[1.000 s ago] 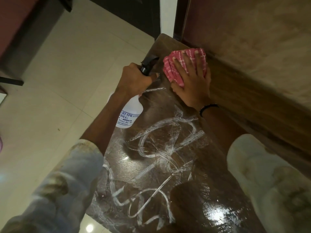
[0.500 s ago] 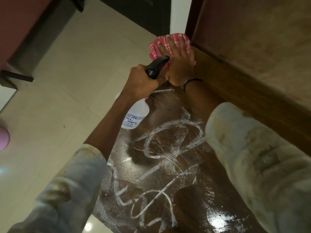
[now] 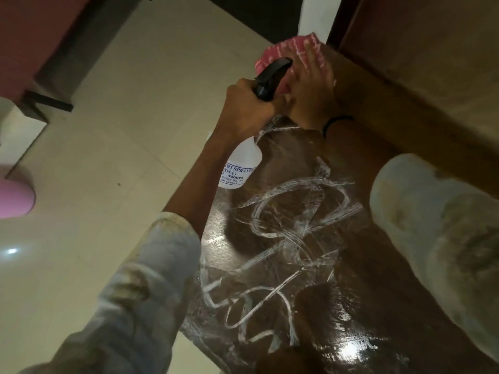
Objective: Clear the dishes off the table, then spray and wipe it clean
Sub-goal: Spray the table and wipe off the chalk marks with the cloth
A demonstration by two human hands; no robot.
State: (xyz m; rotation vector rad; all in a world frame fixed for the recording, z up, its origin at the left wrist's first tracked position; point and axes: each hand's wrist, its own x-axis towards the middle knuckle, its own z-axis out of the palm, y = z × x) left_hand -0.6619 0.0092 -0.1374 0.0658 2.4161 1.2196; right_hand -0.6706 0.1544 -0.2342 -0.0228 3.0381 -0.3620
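The dark wooden table [image 3: 351, 306] is glossy and streaked with white foam swirls [image 3: 286, 228]. My left hand [image 3: 247, 109] grips the neck of a white spray bottle [image 3: 240, 168] with a black trigger head [image 3: 271, 75], held over the table's left edge. My right hand [image 3: 313, 87] presses flat on a red-and-white checked cloth [image 3: 286, 49] at the table's far corner, just beyond the sprayer head. A black band circles my right wrist. No dishes are in view on the table.
A brown wooden wall panel [image 3: 418, 63] runs along the table's right side. Cream floor tiles [image 3: 121, 130] spread to the left. A pink object [image 3: 14, 198] sits at the left edge, dark furniture [image 3: 48, 44] at the top left.
My right hand has slid the cloth along the wall side to the table's far corner. My left hand with the spray bottle has stayed in nearly the same place.
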